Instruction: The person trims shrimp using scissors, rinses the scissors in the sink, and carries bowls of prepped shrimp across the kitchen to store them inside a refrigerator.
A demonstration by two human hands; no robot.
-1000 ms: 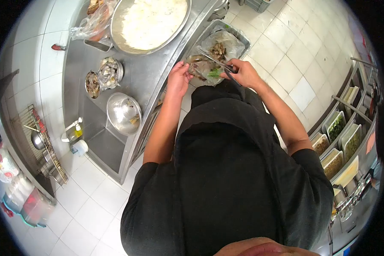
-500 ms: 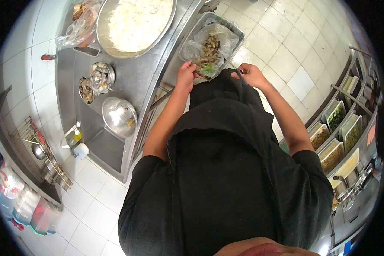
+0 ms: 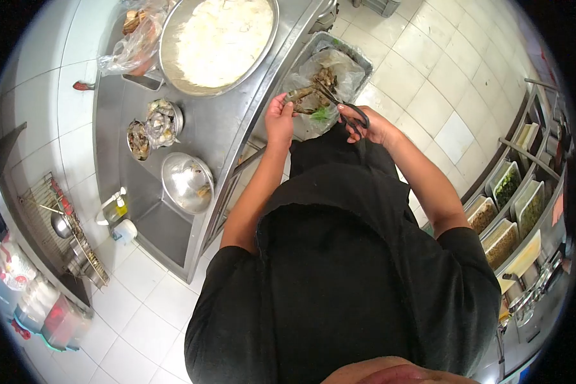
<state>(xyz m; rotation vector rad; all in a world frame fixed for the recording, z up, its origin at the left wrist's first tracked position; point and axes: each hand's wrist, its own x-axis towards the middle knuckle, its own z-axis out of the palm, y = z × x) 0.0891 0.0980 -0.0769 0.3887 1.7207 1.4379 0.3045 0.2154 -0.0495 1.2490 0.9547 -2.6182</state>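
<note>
My left hand pinches a brownish shrimp by one end. My right hand is closed round the black handles of a pair of scissors, whose blades point up and left toward the shrimp. Just beyond both hands is a grey bin lined with a clear plastic bag. Brown scraps and a bit of green leaf lie in the bag. Whether the blades touch the shrimp is too small to tell.
On the steel counter at left are a large basin of white pieces, two small bowls with greyish contents and a metal bowl by the sink. Food trays line the right side. A plastic bag lies upper left.
Half a second ago my right hand was lower by the apron; now it holds the scissors up beside the shrimp. The view has shifted slightly.
</note>
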